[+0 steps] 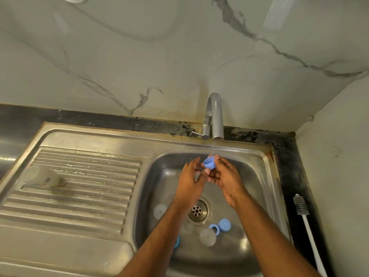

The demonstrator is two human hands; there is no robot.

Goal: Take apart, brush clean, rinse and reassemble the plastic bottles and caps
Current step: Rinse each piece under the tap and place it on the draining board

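The blue cap point(209, 163) sits just below the tap point(214, 116), pinched by the right hand point(227, 176); the left hand point(191, 178) hovers beside, fingers relaxed. Light, stiff, wet-slippery; best gripped across its ribbed rim.

Both bare forearms reach from the near edge toward the far side and come close together. The right hand point(225, 176) has its fingers curled in a pinch. The left hand point(191, 176) is beside it, with fingers relaxed and nearly straight.
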